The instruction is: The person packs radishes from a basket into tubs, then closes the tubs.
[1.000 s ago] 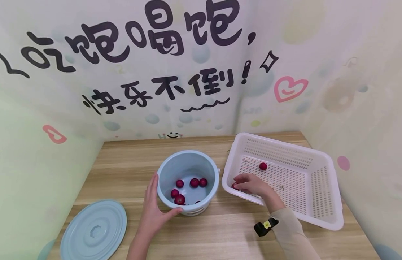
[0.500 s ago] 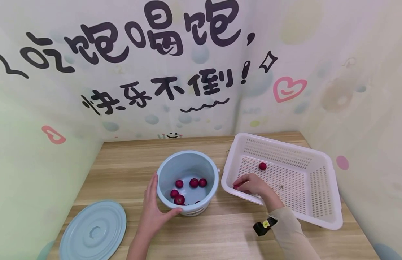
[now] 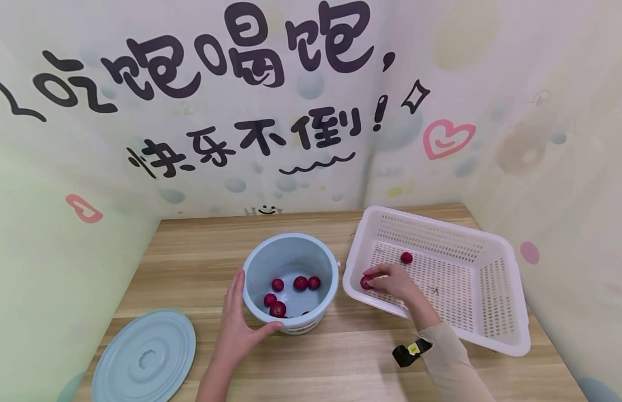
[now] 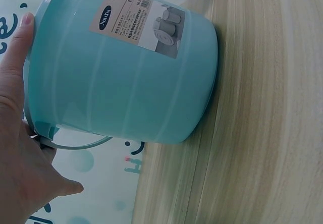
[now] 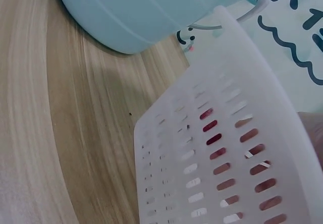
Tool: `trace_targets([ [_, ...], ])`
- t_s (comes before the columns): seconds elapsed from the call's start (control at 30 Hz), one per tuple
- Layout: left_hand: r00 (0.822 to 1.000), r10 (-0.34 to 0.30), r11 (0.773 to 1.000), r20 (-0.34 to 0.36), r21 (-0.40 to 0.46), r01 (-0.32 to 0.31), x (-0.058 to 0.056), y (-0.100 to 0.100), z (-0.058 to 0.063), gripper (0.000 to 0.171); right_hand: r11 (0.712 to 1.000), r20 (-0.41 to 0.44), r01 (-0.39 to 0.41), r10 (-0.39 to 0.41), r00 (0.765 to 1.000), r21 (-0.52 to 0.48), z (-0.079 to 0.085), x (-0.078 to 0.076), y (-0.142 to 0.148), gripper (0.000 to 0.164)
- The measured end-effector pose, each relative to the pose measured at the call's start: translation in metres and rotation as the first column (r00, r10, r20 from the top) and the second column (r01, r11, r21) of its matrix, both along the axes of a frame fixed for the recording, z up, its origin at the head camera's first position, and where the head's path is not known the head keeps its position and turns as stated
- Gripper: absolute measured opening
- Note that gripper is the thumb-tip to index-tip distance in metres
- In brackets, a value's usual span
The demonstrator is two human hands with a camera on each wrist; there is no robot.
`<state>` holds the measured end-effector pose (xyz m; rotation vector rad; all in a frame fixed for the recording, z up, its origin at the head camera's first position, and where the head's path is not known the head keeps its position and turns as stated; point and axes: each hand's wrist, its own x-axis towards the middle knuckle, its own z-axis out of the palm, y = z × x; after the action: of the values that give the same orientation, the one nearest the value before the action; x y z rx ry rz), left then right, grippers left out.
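In the head view my left hand [image 3: 240, 324] spreads its straight thumb and fingers against the rim of a light blue bucket [image 3: 261, 257]. Several small dark red round fruits [image 3: 278, 309] lie inside it. The left wrist view shows the bucket's labelled side [image 4: 126, 77] beside that hand. Over in the white perforated basket [image 3: 497, 335], my right hand [image 3: 393, 282] pinches a small red fruit [image 3: 365, 283] at the near left corner. Another red fruit [image 3: 406, 257] sits on the basket floor. From the right wrist, the basket wall [image 5: 202, 163] mostly hides the hand.
A light blue lid [image 3: 145, 357] lies on the wooden table [image 3: 341, 363] at the left. Bits of stem [image 3: 435, 290] are scattered in the basket. A printed wall [image 3: 311, 184] stands behind the table. A black strap device [image 3: 410, 353] is on the right wrist.
My right hand has shifted slightly in the basket's corner, and the fruit at its fingertips shows more fully now. The left hand and the bucket have stayed put.
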<state>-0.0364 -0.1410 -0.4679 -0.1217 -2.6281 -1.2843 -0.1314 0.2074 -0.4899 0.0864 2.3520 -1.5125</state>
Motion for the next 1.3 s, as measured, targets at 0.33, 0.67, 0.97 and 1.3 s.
trace_targets([
  [0.33,1.0,-0.002,1.0,0.004,-0.002,0.002,0.001,0.0,0.0,0.124,0.998,-0.1,0.03,-0.035,0.994,-0.052,0.025,0.008,0.001,0.029],
  [0.67,1.0,0.0,1.0,-0.001,-0.007,0.0,0.001,-0.001,0.001,0.124,0.971,-0.16,-0.023,-0.016,0.987,-0.236,0.061,0.018,-0.019,0.035],
  [0.97,1.0,-0.001,1.0,0.0,-0.01,0.001,0.0,0.0,0.003,0.123,0.94,-0.232,-0.094,0.016,0.973,-0.329,0.082,0.025,-0.048,0.033],
  [1.3,1.0,-0.011,1.0,-0.01,-0.003,0.011,0.001,0.0,0.004,0.124,0.949,-0.325,-0.185,0.096,0.941,-0.254,0.085,0.027,-0.065,0.027],
])
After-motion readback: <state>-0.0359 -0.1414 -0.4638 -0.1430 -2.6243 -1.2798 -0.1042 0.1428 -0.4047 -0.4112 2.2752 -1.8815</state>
